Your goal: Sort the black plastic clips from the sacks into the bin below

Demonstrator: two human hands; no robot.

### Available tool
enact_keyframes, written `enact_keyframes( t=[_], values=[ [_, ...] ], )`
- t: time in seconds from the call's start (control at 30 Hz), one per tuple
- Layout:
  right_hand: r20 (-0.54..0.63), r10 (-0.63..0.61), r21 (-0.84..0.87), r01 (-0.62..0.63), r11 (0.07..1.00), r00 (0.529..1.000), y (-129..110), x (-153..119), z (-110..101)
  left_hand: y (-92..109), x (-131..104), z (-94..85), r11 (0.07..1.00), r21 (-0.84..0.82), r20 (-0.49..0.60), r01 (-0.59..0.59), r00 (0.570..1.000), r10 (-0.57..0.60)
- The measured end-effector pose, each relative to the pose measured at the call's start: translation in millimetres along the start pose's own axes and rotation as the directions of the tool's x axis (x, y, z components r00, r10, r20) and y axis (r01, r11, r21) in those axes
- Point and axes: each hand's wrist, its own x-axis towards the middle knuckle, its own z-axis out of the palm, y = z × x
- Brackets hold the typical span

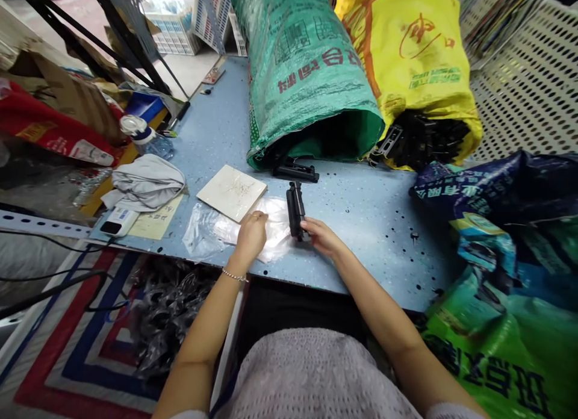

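Observation:
My right hand [321,237] holds a black plastic part [295,209] upright by its lower end, above the blue speckled table [361,226]. My left hand [251,233], with a ring and a bracelet, rests closed on clear plastic bags [277,229]; its fingertips press together at the bags, and what they pinch is too small to make out. A square white tile [232,192] lies just beyond my left hand. Another black part [296,171] lies flat at the mouth of the green woven sack [311,76].
A yellow sack [419,52] full of black parts stands at the back right. Dark and green bags [497,322] crowd the right edge. At left are a grey cloth [147,181], a bottle [153,143] and a white device [119,221]. Bagged black items [171,316] lie below the table.

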Motion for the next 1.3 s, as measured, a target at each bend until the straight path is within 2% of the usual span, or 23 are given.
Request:
enact_keyframes(
  t=[0.07, 0.13, 0.2, 0.23, 0.3, 0.4, 0.47, 0.53, 0.57, 0.63, 0.7, 0.73, 0.77, 0.8, 0.83, 0.87, 0.93, 0.97, 1.03, 1.13, 1.17, 1.23, 1.3],
  values=[
    [0.142, 0.074, -0.007, -0.074, 0.997, 0.987, -2.7, -16.0, -3.3, -3.4, 1.8, 1.4, 0.999, -0.048, -0.02, 0.004, 1.0, -0.005],
    [0.298, 0.218, -0.038, -0.217, 0.975, 0.929, -0.7, -25.5, -5.7, -2.7, -1.8, 0.9, 0.992, -0.125, -0.044, -0.023, 0.999, 0.018],
    [0.353, 0.284, -0.033, -0.292, 0.956, 0.891, 5.6, -25.5, -4.7, 4.4, -12.4, -0.9, 0.978, -0.181, -0.026, -0.102, 0.995, 0.099],
    [0.345, 0.275, -0.007, -0.29, 0.957, 0.897, 9.5, -22.3, -2.3, 10.1, -19.9, -1.7, 0.966, -0.207, 0.004, -0.158, 0.987, 0.163],
    [0.26, 0.197, 0.045, -0.215, 0.976, 0.945, 16.9, -13.4, 7.1, 23.8, -36.9, -2.5, 0.928, -0.266, 0.08, -0.26, 0.953, 0.291],
    [0.075, 0.078, -0.097, -0.071, 0.993, 0.994, 25.0, -7.9, 32.0, 42.8, -62.6, -8.4, 0.902, -0.331, 0.161, -0.277, 0.925, 0.343],
    [0.047, -0.024, -0.27, 0.036, 0.962, 0.999, 28.4, -16.1, 51.7, 52.4, -80.3, -23.1, 0.919, -0.317, 0.165, -0.236, 0.94, 0.298],
    [0.151, -0.042, -0.353, 0.094, 0.931, 0.988, 30.0, -31.5, 67.5, 60.9, -101.6, -48.5, 0.94, -0.279, 0.153, -0.195, 0.957, 0.245],
    [0.229, 0.007, -0.351, 0.076, 0.933, 0.973, 30.1, -39.6, 72.4, 64.3, -113.8, -63.4, 0.95, -0.266, 0.165, -0.163, 0.963, 0.212],
    [0.36, 0.17, -0.331, -0.045, 0.943, 0.917, 29.4, -52.0, 75.7, 64.2, -139.4, -91.5, 0.965, -0.26, 0.248, -0.043, 0.962, 0.11],
    [0.377, 0.261, -0.328, -0.136, 0.935, 0.889, 28.9, -56.6, 72.4, 46.1, -162.2, -109.7, 0.96, -0.239, 0.384, 0.147, 0.922, -0.046],
    [0.337, 0.263, -0.333, -0.147, 0.931, 0.904, 29.2, -56.3, 69.5, 28.0, -171.1, -114.1, 0.944, -0.183, 0.448, 0.276, 0.878, -0.17],
    [0.274, 0.24, -0.34, -0.14, 0.93, 0.931, 30.0, -54.8, 66.1, 4.3, -178.0, -115.8, 0.907, -0.098, 0.484, 0.41, 0.815, -0.317],
    [0.207, 0.21, -0.348, -0.129, 0.929, 0.956, 31.1, -52.9, 62.7, -23.6, -182.8, -115.7, 0.839, 0.014, 0.496, 0.544, 0.725, -0.478],
    [0.15, 0.185, -0.355, -0.122, 0.927, 0.971, 32.6, -51.0, 59.3, -53.7, -185.9, -114.9, 0.711, 0.158, 0.456, 0.685, 0.588, -0.668],
    [0.112, 0.171, -0.357, -0.121, 0.926, 0.979, 34.4, -49.4, 56.2, -83.6, -187.6, -114.4, 0.629, 0.242, 0.406, 0.739, 0.512, -0.757],
    [0.074, 0.158, -0.352, -0.122, 0.928, 0.985, 38.3, -47.9, 50.8, -135.3, -188.2, -116.0, 0.496, 0.354, 0.294, 0.793, 0.409, -0.864],
    [0.066, 0.157, -0.347, -0.125, 0.929, 0.985, 40.4, -48.1, 48.8, -154.5, -187.9, -117.9, 0.46, 0.384, 0.25, 0.801, 0.389, -0.887],
    [0.05, 0.153, -0.34, -0.128, 0.932, 0.987, 44.3, -49.9, 45.7, -178.4, -186.3, -120.2, 0.398, 0.424, 0.186, 0.814, 0.351, -0.917],
    [0.023, 0.144, -0.346, -0.127, 0.93, 0.989, 46.5, -53.4, 40.9, -185.9, -181.6, -109.1, 0.404, 0.418, 0.197, 0.813, 0.353, -0.915],
    [0.014, 0.135, -0.361, -0.121, 0.925, 0.991, 44.9, -53.6, 38.1, -183.3, -179.4, -100.3, 0.433, 0.401, 0.22, 0.808, 0.373, -0.901],
    [-0.003, 0.095, -0.438, -0.086, 0.895, 0.996, 35.3, -49.8, 29.3, -172.0, -174.9, -78.1, 0.519, 0.342, 0.279, 0.784, 0.442, -0.852],
    [-0.022, -0.019, -0.615, 0.002, 0.789, 1.0, 15.9, -36.1, 15.8, -152.5, -171.2, -55.3, 0.622, 0.256, 0.346, 0.74, 0.53, -0.774]
  ],
)
